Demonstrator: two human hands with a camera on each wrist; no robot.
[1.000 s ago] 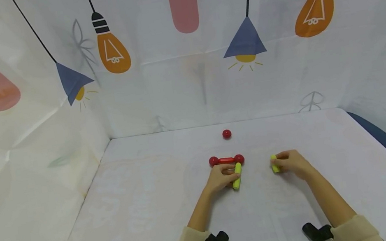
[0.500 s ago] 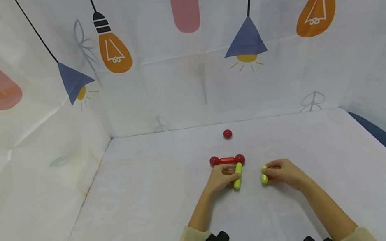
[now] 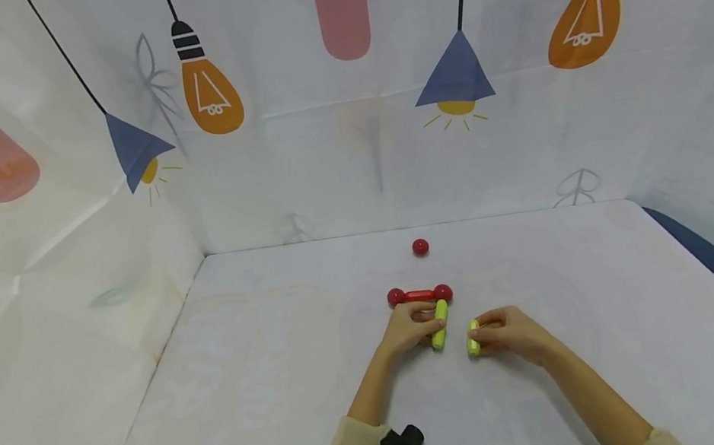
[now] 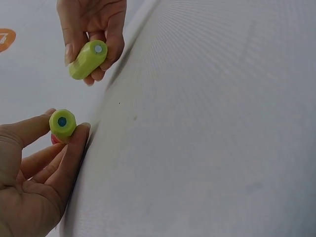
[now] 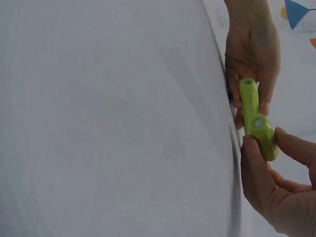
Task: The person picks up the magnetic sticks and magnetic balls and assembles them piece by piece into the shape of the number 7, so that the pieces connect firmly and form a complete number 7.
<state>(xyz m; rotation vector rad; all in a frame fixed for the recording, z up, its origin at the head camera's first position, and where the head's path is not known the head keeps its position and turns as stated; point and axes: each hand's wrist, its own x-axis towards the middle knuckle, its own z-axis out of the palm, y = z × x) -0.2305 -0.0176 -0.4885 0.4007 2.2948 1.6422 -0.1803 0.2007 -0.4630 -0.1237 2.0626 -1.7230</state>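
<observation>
My left hand (image 3: 409,326) pinches a yellow-green magnetic rod (image 3: 440,324) between thumb and fingers, just in front of a red rod (image 3: 419,295) with a red ball at each end. The rod's near end shows a dark round inset in the left wrist view. To the right, my right hand (image 3: 510,332) pinches a second yellow-green magnetic rod (image 3: 473,337), whose end carries a pale metallic disc (image 4: 98,49). A short gap separates the two rods in the head view; in the right wrist view they overlap.
A loose red ball (image 3: 420,247) lies farther back on the white table (image 3: 285,387). A white printed curtain (image 3: 321,166) stands behind and along the left side. Black wrist mounts (image 3: 404,443) sit by the sleeves.
My right hand has moved left and toward the body with its rod, closing much of the distance to the other rod. My left hand has stayed in place.
</observation>
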